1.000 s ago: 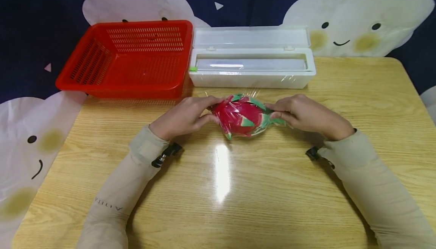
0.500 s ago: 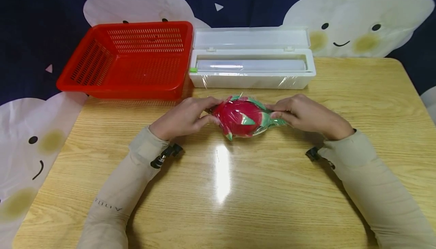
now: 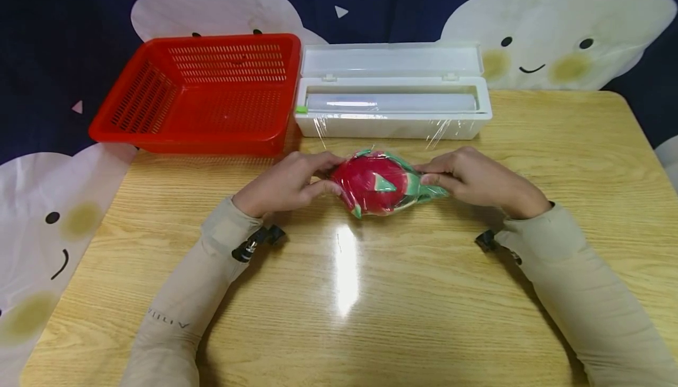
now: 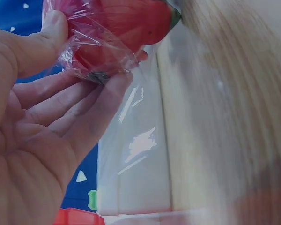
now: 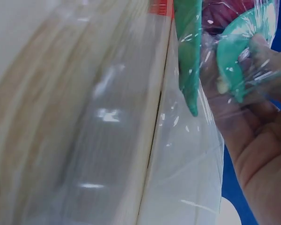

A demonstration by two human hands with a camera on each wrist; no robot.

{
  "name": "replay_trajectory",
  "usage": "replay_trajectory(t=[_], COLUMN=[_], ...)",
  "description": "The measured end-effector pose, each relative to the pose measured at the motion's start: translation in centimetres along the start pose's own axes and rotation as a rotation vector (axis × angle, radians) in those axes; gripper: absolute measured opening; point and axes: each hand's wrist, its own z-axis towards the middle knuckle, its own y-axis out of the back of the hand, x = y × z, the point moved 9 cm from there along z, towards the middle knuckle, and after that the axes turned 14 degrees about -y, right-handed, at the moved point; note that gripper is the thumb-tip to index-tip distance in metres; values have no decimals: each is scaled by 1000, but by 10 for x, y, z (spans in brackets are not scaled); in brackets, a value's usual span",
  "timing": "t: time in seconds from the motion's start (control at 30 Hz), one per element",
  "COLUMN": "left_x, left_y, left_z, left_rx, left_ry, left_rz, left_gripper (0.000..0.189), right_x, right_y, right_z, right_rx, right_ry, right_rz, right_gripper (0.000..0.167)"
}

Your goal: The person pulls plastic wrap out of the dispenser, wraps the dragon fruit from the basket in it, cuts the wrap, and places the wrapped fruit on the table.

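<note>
A red dragon fruit (image 3: 371, 182) with green scale tips lies between my two hands, wrapped in clear plastic film (image 4: 100, 51). My left hand (image 3: 293, 182) holds its left end, thumb on the near side and fingers behind. In the left wrist view the film bunches between thumb and fingertips. My right hand (image 3: 468, 178) pinches the film and green tips (image 5: 232, 61) at the right end. From the fruit the film stretches back to the white cling film dispenser (image 3: 393, 127), whose lid stands up with the roll (image 3: 392, 102) showing inside.
Left of the dispenser stands a red plastic basket (image 3: 212, 143) with slotted walls. Both rest on a wooden table (image 3: 413, 310). A dark blue cloth with cloud faces (image 3: 551, 40) hangs behind. A green tab (image 3: 301, 109) sits at the dispenser's left front corner.
The fruit has rolled slightly towards me between my hands, its green scales shifting. The film between it and the dispenser shows new bright creases. Both hands stay in nearly the same place.
</note>
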Motion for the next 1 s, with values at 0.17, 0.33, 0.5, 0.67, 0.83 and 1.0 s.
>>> replay_trajectory(t=[0.17, 0.33, 0.5, 0.67, 0.83, 1.0], left_x=[3, 7, 10, 12, 13, 13], left_y=[-1, -3, -3, -4, -5, -5], left_z=[0, -1, -2, -3, -3, -4], left_rx=[-2, 5, 10, 12, 18, 25], left_ry=[-2, 22, 30, 37, 45, 55], left_rz=[-49, -67, -87, -101, -119, -118], left_gripper=[52, 51, 49, 48, 46, 46], right_x=[1, 3, 4, 3, 3, 3], right_y=[1, 0, 0, -2, -3, -4], right_z=[0, 0, 0, 0, 0, 1], right_rx=[2, 7, 15, 39, 54, 59], right_ry=[8, 15, 5, -6, 3, 1], right_rz=[8, 21, 43, 73, 87, 91], right_gripper=[26, 25, 22, 23, 24, 24])
